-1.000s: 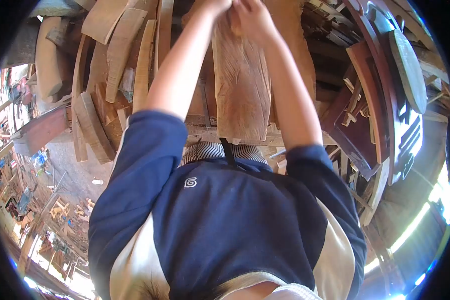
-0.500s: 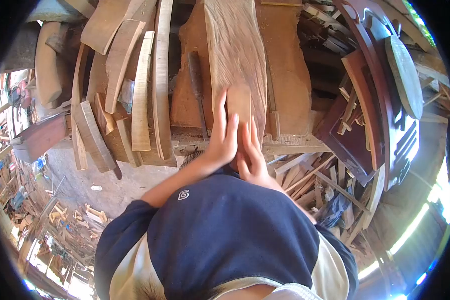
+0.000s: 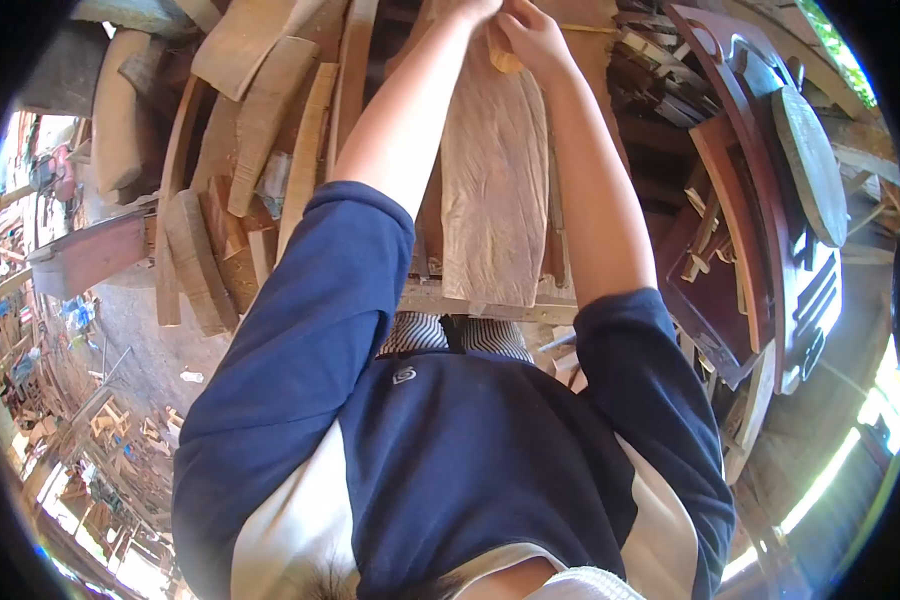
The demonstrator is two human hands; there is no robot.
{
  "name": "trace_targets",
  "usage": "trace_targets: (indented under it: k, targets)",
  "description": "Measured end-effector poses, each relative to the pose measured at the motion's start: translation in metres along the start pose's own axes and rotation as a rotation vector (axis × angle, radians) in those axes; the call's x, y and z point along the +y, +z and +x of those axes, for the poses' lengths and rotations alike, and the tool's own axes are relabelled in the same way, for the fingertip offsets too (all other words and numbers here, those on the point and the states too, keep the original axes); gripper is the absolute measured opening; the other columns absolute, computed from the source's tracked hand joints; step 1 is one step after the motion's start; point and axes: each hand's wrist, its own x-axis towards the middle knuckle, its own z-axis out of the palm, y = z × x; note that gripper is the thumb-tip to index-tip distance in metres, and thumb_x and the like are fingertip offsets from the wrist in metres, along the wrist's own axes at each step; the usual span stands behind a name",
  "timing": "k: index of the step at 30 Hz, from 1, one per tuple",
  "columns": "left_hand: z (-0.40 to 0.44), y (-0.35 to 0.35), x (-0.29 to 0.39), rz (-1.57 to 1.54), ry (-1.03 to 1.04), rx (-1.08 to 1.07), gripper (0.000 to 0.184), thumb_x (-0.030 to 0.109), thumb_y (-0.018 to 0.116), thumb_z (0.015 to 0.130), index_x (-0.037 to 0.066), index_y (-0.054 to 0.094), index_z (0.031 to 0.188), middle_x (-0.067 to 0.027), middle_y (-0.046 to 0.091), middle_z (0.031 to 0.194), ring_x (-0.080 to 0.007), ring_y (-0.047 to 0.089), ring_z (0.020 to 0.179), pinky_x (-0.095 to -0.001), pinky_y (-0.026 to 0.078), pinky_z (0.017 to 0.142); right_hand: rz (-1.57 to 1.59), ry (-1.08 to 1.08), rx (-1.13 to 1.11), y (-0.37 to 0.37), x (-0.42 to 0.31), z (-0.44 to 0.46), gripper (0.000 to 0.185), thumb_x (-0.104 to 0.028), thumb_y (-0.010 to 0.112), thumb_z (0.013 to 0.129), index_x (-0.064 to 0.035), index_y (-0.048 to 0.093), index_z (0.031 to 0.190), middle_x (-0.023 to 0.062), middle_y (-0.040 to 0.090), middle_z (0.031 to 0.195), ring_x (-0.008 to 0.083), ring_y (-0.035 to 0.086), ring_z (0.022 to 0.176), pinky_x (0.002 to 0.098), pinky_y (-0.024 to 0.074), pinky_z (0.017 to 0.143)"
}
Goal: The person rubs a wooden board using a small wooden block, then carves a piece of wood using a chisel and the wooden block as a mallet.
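Both arms reach far forward, and the upper frame edge cuts off part of the hands. My left hand (image 3: 473,9) is closed at the far end of the board, its fingers mostly hidden. Beside it, my right hand (image 3: 532,36) is closed around a wooden block (image 3: 504,54) with a rounded near end. The two hands meet on this block, which rests on a long, wavy-grained wooden board (image 3: 495,190). The board lies lengthwise before me, its near end over the bench edge (image 3: 425,297).
Several curved wooden pieces (image 3: 275,125) lean on the left. To the right stands a dark reddish wooden furniture part (image 3: 705,290) near a pale oval slab (image 3: 808,165). Scrap wood (image 3: 100,425) litters the floor at lower left.
Both hands have pushed the wooden block forward, away from my body, along the board. My arms are now stretched out, and the board's near end has come into sight.
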Motion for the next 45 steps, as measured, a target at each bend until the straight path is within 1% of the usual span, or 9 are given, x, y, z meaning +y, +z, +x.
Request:
trace_targets:
  k: [4,7,13,18,22,24,29,38,45]
  targets:
    - [-0.102,-0.022,0.031,0.109,0.147,0.200,0.040,0.033,0.045,0.100,0.012,0.049,0.134,-0.0184,0.052,0.132,-0.0374,0.048,0.125,-0.0515,0.037,0.105,-0.343,-0.155,0.145,0.017,0.016,-0.079,0.060,-0.015,0.057,0.097,-0.0068,0.032,0.151,0.0165,0.054,0.140,0.0184,0.058,0.118,0.0305,0.0477,0.093]
    - [-0.218,-0.041,0.051,-0.159,0.133,-0.006,0.048,0.020,0.039,0.103,0.002,0.029,0.146,-0.0209,0.033,0.151,-0.0318,0.027,0.144,-0.0417,0.021,0.118,-0.558,-0.194,0.045,0.041,0.002,-0.190,0.057,-0.007,0.045,0.099,0.0067,0.023,0.150,0.0327,0.025,0.153,0.0429,0.022,0.145,0.0436,0.0223,0.118]
    - [-0.386,-0.053,0.073,-0.140,0.086,-0.009,0.046,0.018,0.036,0.104,-0.004,0.029,0.145,-0.0241,0.036,0.146,-0.0353,0.032,0.140,-0.0424,0.024,0.116,-0.454,-0.113,0.011,0.086,0.004,-0.352,0.067,0.007,0.041,0.088,0.0106,0.015,0.150,0.0399,0.010,0.153,0.0505,0.010,0.146,0.0483,0.0175,0.118]
    - [-0.298,-0.041,0.072,-0.185,0.086,0.060,0.041,0.016,0.042,0.103,0.002,0.039,0.142,-0.0199,0.045,0.142,-0.0331,0.041,0.134,-0.0421,0.031,0.113,-0.531,-0.165,0.053,0.063,0.012,-0.261,0.058,0.004,0.037,0.091,0.0096,0.029,0.147,0.0290,0.016,0.158,0.0423,0.012,0.148,0.0476,0.0141,0.119]
    - [-0.131,-0.030,0.066,-0.177,-0.066,0.024,0.044,0.028,0.040,0.103,0.007,0.038,0.142,-0.0237,0.047,0.142,-0.0397,0.047,0.130,-0.0434,0.037,0.109,-0.069,0.038,0.117,0.043,-0.011,-0.097,0.063,-0.008,0.039,0.101,-0.0054,0.008,0.156,0.0198,0.032,0.155,0.0239,0.031,0.143,0.0303,0.0285,0.113]
    - [-0.074,-0.029,0.064,-0.069,-0.096,0.035,0.045,0.039,0.037,0.102,0.018,0.042,0.142,-0.0204,0.055,0.136,-0.0389,0.051,0.127,-0.0455,0.037,0.108,-0.253,-0.089,0.207,0.036,0.000,-0.039,0.064,-0.016,0.040,0.102,-0.0080,0.007,0.157,0.0177,0.030,0.156,0.0275,0.037,0.140,0.0318,0.0327,0.110]
    - [-0.091,-0.031,0.057,-0.032,-0.052,0.064,0.046,0.038,0.038,0.102,0.014,0.043,0.141,-0.0214,0.052,0.138,-0.0383,0.048,0.130,-0.0435,0.036,0.110,-0.190,0.069,0.141,0.046,-0.014,-0.065,0.065,-0.017,0.039,0.103,-0.0072,0.003,0.156,0.0227,0.024,0.158,0.0324,0.025,0.146,0.0356,0.0258,0.115]
    - [-0.381,-0.056,0.072,-0.267,-0.006,-0.002,0.044,0.017,0.037,0.104,-0.001,0.033,0.145,-0.0200,0.039,0.147,-0.0321,0.034,0.140,-0.0401,0.024,0.116,-0.462,-0.231,0.001,0.068,0.007,-0.287,0.059,0.004,0.032,0.097,0.0087,0.008,0.151,0.0277,0.012,0.158,0.0378,0.011,0.149,0.0423,0.0127,0.120]
    - [-0.285,-0.042,0.059,-0.281,0.023,0.084,0.046,0.026,0.038,0.105,0.001,0.035,0.144,-0.0221,0.039,0.147,-0.0320,0.035,0.139,-0.0411,0.027,0.115,-0.486,-0.353,-0.031,0.054,0.012,-0.232,0.058,0.005,0.037,0.093,0.0073,0.026,0.149,0.0243,0.025,0.156,0.0420,0.013,0.148,0.0476,0.0135,0.119]
